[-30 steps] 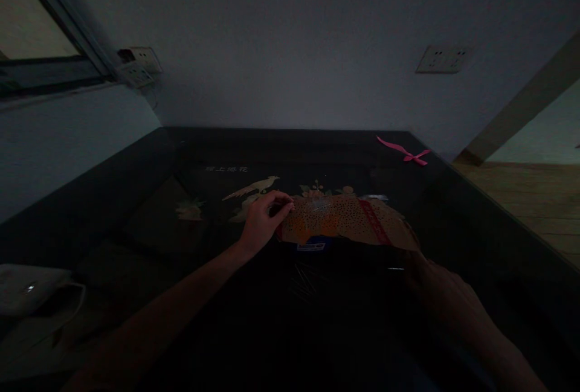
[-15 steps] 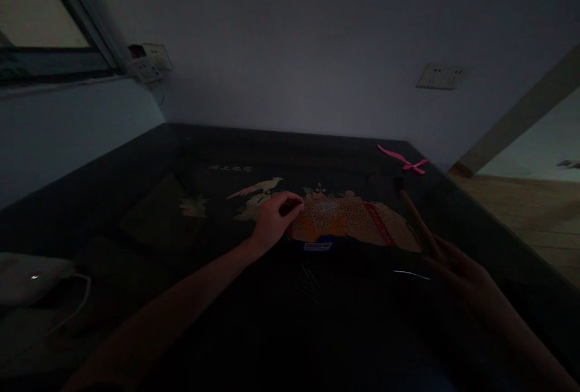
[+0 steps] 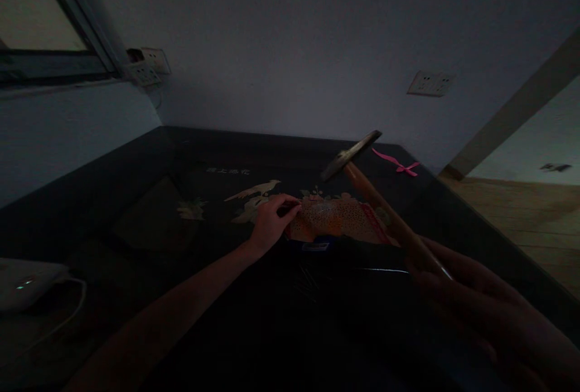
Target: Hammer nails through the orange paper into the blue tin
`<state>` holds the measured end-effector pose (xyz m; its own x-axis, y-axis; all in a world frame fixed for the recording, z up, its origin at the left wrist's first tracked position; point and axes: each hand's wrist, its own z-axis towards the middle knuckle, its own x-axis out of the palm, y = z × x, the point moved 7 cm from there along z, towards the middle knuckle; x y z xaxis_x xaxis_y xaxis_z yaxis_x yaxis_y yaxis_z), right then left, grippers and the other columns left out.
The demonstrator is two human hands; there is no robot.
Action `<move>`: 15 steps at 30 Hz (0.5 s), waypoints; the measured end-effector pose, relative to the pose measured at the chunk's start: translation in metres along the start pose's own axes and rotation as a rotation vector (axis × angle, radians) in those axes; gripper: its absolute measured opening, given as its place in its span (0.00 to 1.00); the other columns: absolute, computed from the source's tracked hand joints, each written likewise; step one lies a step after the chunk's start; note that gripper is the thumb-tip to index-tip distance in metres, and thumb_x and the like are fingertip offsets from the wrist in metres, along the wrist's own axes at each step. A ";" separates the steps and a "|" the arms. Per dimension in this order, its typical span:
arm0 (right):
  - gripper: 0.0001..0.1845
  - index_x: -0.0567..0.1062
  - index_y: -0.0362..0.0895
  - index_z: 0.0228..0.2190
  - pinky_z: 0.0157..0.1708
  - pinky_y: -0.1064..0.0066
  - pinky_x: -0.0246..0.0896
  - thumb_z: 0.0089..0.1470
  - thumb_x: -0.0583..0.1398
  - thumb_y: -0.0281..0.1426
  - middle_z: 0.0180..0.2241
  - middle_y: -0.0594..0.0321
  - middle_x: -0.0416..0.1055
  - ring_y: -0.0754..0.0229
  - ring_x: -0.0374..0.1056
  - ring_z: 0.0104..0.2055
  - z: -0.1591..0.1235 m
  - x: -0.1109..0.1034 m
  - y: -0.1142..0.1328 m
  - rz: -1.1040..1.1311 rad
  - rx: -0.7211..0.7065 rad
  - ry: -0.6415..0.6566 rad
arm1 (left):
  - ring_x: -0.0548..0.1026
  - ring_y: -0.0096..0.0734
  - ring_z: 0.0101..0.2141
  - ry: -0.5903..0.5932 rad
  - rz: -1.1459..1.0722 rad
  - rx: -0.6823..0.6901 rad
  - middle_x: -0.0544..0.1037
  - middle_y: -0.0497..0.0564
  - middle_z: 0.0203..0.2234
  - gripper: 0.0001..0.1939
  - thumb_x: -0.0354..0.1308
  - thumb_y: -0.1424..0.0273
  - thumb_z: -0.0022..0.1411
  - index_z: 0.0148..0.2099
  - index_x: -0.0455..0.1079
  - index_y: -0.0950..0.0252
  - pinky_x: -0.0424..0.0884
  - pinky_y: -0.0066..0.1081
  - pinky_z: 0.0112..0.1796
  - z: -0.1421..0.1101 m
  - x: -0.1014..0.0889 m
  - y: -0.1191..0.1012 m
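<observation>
"What do we have closest to us?"

"Our right hand [image 3: 480, 301], wrapped firmly round the wooden handle of a hammer [image 3: 385, 206]. The handle's long axis slants from that grip forward and leftward, and the metal head lies crosswise at the far end."

"And left of both hands?"

"A white device [image 3: 27, 283] with small lit spots and a cable. Between our forearms we see thin slivers [image 3: 307, 280] on the dark tabletop [image 3: 272, 150], too dim to identify."

"Any label within reach?"

"Just right of our left hand [image 3: 270, 223], a blue item [image 3: 316, 241] bears a pale label; we can't read it, or tell whether the item holds anything."

"How does that left hand stand?"

"Thumb and forefinger come close at the left end of a speckled sheet [image 3: 344, 217]; we cannot tell whether they pinch anything. The sheet stretches rightward from them, with a red band near its right end."

"Beyond the left grip?"

"A pale bird picture [image 3: 254, 189], then four light characters [image 3: 227, 171]; we make out 上 second and 花 last. Beyond the right grip lie a pink ribbon [image 3: 405, 168] and, on the wall, a socket plate [image 3: 430, 84]."
</observation>
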<state>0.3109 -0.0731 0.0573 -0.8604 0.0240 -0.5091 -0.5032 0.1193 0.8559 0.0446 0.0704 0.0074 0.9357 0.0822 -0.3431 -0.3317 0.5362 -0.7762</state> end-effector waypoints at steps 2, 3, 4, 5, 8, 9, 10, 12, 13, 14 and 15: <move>0.35 0.66 0.49 0.59 0.19 0.69 0.72 0.52 0.58 0.49 0.24 0.62 0.75 0.56 0.72 0.21 0.001 0.013 0.004 0.059 0.061 0.071 | 0.78 0.32 0.32 0.003 0.006 -0.019 0.80 0.50 0.31 0.03 0.60 0.72 0.59 0.36 0.73 0.65 0.74 0.31 0.36 0.000 0.000 0.001; 0.35 0.67 0.49 0.58 0.20 0.70 0.72 0.51 0.59 0.49 0.23 0.63 0.75 0.56 0.72 0.21 0.001 0.019 0.007 0.059 0.071 0.109 | 0.78 0.33 0.32 0.006 0.007 -0.028 0.80 0.51 0.31 0.03 0.60 0.71 0.59 0.36 0.74 0.65 0.74 0.31 0.36 -0.001 0.000 0.002; 0.35 0.67 0.49 0.58 0.21 0.70 0.73 0.51 0.60 0.49 0.22 0.64 0.75 0.56 0.72 0.22 0.002 0.023 0.012 0.045 0.069 0.141 | 0.78 0.33 0.32 0.005 0.007 -0.035 0.80 0.51 0.31 0.03 0.60 0.71 0.59 0.35 0.74 0.65 0.74 0.32 0.36 -0.001 0.000 0.003; 0.34 0.68 0.49 0.58 0.22 0.69 0.73 0.51 0.60 0.48 0.23 0.65 0.75 0.55 0.73 0.23 0.003 0.027 0.018 0.026 0.065 0.168 | 0.79 0.33 0.32 -0.001 0.005 -0.039 0.80 0.51 0.31 0.03 0.60 0.71 0.59 0.35 0.74 0.65 0.74 0.32 0.37 -0.001 -0.001 0.003; 0.32 0.71 0.49 0.55 0.28 0.67 0.75 0.51 0.60 0.47 0.26 0.63 0.77 0.53 0.75 0.29 0.004 0.031 0.033 -0.039 0.043 0.183 | 0.79 0.34 0.33 -0.021 -0.012 -0.056 0.81 0.51 0.31 0.03 0.61 0.71 0.58 0.35 0.74 0.65 0.74 0.32 0.37 -0.002 -0.001 0.006; 0.32 0.72 0.48 0.54 0.30 0.66 0.75 0.51 0.60 0.48 0.28 0.62 0.79 0.52 0.76 0.31 0.005 0.031 0.037 -0.057 0.032 0.173 | 0.79 0.34 0.33 -0.022 -0.018 -0.065 0.81 0.52 0.32 0.04 0.61 0.71 0.58 0.35 0.74 0.66 0.74 0.32 0.37 -0.002 0.000 0.007; 0.32 0.73 0.48 0.54 0.32 0.66 0.75 0.50 0.60 0.48 0.31 0.61 0.80 0.51 0.76 0.34 0.005 0.031 0.040 -0.072 0.023 0.166 | 0.78 0.34 0.33 -0.021 -0.021 -0.072 0.81 0.52 0.32 0.04 0.61 0.70 0.58 0.35 0.74 0.66 0.74 0.33 0.37 -0.002 0.000 0.008; 0.32 0.73 0.48 0.53 0.34 0.65 0.75 0.50 0.60 0.49 0.36 0.59 0.81 0.50 0.76 0.36 0.005 0.030 0.041 -0.089 0.012 0.147 | 0.78 0.35 0.34 -0.014 -0.008 -0.078 0.81 0.52 0.32 0.04 0.61 0.70 0.58 0.34 0.73 0.65 0.74 0.33 0.38 -0.002 0.000 0.009; 0.32 0.73 0.48 0.54 0.34 0.65 0.75 0.50 0.60 0.49 0.37 0.59 0.81 0.50 0.76 0.36 0.004 0.030 0.040 -0.092 0.007 0.144 | 0.78 0.34 0.34 -0.013 0.004 -0.079 0.81 0.52 0.31 0.04 0.60 0.69 0.58 0.34 0.73 0.65 0.73 0.33 0.38 -0.001 0.000 0.009; 0.32 0.73 0.49 0.54 0.33 0.65 0.76 0.50 0.60 0.49 0.35 0.59 0.81 0.50 0.76 0.36 0.004 0.030 0.037 -0.094 0.003 0.145 | 0.77 0.34 0.33 -0.013 0.017 -0.080 0.80 0.51 0.31 0.04 0.60 0.69 0.58 0.33 0.73 0.65 0.73 0.32 0.37 -0.001 0.000 0.009; 0.31 0.73 0.49 0.54 0.31 0.65 0.76 0.50 0.60 0.49 0.32 0.60 0.81 0.50 0.77 0.34 0.004 0.031 0.033 -0.096 0.001 0.151 | 0.77 0.33 0.32 -0.010 0.029 -0.081 0.80 0.50 0.30 0.05 0.60 0.69 0.58 0.33 0.73 0.65 0.73 0.32 0.36 -0.001 0.000 0.010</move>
<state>0.2681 -0.0646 0.0698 -0.8108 -0.1368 -0.5691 -0.5836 0.1152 0.8038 0.0412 0.0745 -0.0006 0.9265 0.1057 -0.3611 -0.3672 0.4633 -0.8065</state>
